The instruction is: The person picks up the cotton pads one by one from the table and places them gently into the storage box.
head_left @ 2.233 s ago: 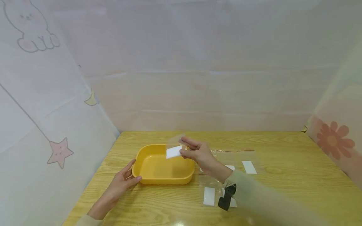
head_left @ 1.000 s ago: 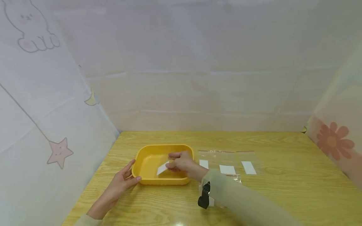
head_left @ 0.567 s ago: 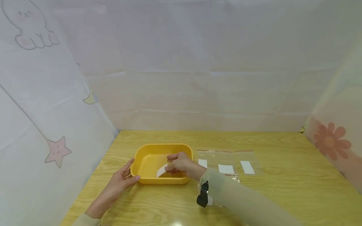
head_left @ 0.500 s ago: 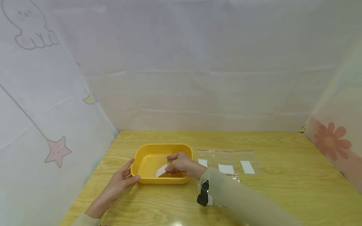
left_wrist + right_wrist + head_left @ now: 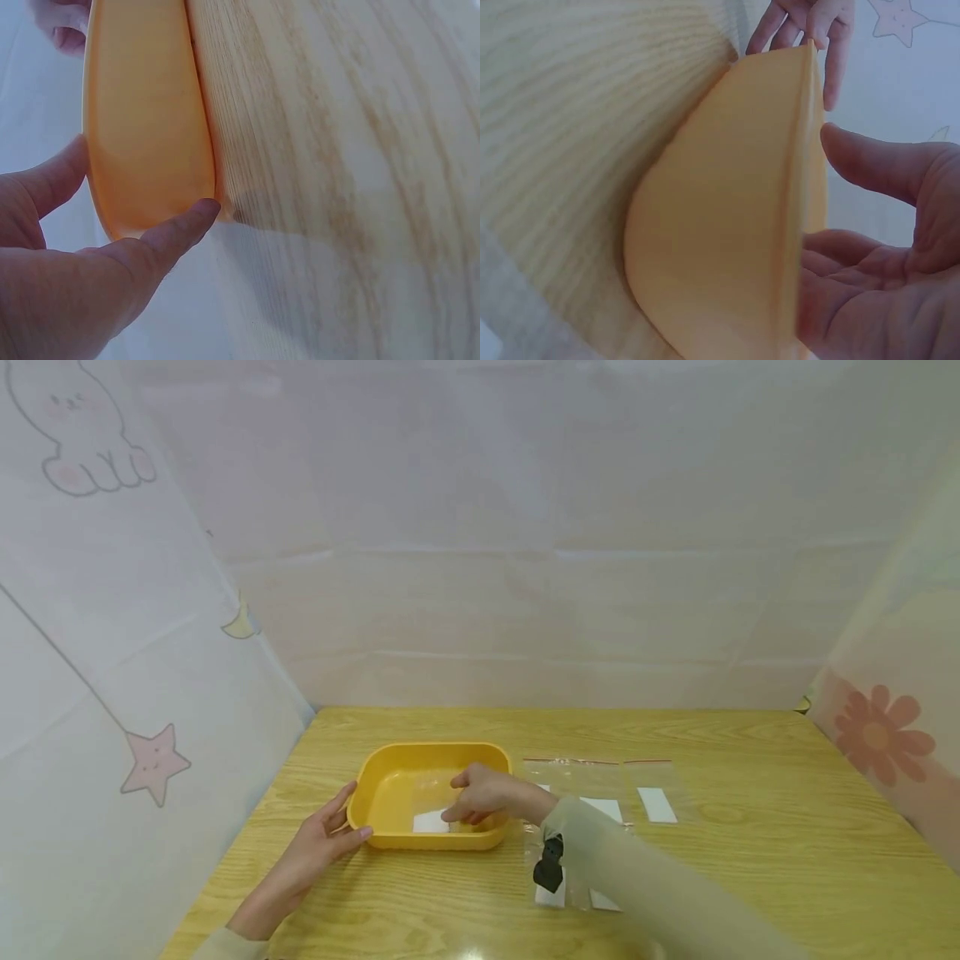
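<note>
A yellow oblong plastic tray (image 5: 435, 841) stands on the table. My left hand (image 5: 315, 847) holds its near left corner, thumb at the front rim and fingers along the left end; the left wrist view shows these fingertips (image 5: 206, 210) against the tray. Inside the tray lies a small clear zip bag with a white label (image 5: 430, 822). My right hand (image 5: 483, 793) reaches in over the right rim, a fingertip right at the label. In the right wrist view its thumb (image 5: 870, 161) stands well apart from the fingers, which the rim partly hides.
Right of the tray, several more clear zip bags with white labels lie flat, one bag (image 5: 658, 806) at the far right of the group. My right sleeve covers some of them. Pale printed curtains (image 5: 480, 610) enclose the wooden table (image 5: 787, 827) at the back and sides.
My right hand brought the bag from above the tray down into it. The bag's label, tilted in the hand before, now lies flatter, and the fingers have let go. The left hand stays put.
</note>
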A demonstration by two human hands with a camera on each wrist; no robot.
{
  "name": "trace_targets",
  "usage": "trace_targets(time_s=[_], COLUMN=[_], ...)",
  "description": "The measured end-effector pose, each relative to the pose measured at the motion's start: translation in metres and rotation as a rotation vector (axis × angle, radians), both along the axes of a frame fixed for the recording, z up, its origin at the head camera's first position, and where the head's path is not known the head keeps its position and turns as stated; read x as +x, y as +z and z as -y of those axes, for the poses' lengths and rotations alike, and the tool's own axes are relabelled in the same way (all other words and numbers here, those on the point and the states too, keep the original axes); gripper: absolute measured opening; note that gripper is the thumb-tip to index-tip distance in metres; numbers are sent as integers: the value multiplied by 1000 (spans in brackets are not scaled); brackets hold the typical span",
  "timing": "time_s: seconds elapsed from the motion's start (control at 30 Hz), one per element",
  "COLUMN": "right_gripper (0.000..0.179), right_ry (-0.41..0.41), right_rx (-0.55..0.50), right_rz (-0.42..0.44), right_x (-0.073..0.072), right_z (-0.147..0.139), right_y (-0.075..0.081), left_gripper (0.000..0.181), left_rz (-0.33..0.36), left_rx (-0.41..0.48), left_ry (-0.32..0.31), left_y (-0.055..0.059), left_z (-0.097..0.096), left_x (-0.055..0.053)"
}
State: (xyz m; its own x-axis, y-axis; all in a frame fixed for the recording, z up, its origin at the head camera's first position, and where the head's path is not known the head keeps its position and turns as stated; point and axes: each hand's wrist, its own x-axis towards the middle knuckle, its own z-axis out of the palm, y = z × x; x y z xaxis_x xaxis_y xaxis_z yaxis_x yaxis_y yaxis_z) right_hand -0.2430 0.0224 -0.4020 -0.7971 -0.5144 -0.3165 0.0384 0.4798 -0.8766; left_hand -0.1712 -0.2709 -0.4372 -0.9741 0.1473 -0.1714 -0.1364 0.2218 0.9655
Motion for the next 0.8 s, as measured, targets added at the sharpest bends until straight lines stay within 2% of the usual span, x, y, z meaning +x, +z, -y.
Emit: trace_targets(time_s=[0.13,0.3,0.43,0.5,0.6,0.7,0.8], right_gripper=[54,45,44,44,43,42,45], right_ry=[49,125,155,137,99,80,57], right_rx=[83,42,12,8,13,23,51], right_rz=[-126,-291,-446,-520,-585,-619,-607], right_x=[4,8,18,25,35,47,61], right_z=[-12,-43,-81,-102,-131,-158,-181], right_y=[16,30,34,33,26,14,-2], left_gripper=[87,86,86,87,87,87,87], left_rz=[4,11,1,-8,-10,-3,3], left_rx=[-4,-8,-7,-8,-11,-23,-27], left_ry=[6,11,7,-3,5,7,6], left_y=[-1,-3,-2,-1,0,1,1], left_z=[-1,-3,-5,-4,-4,-2,0], left_x=[0,1,0,-2,-2,-1,1])
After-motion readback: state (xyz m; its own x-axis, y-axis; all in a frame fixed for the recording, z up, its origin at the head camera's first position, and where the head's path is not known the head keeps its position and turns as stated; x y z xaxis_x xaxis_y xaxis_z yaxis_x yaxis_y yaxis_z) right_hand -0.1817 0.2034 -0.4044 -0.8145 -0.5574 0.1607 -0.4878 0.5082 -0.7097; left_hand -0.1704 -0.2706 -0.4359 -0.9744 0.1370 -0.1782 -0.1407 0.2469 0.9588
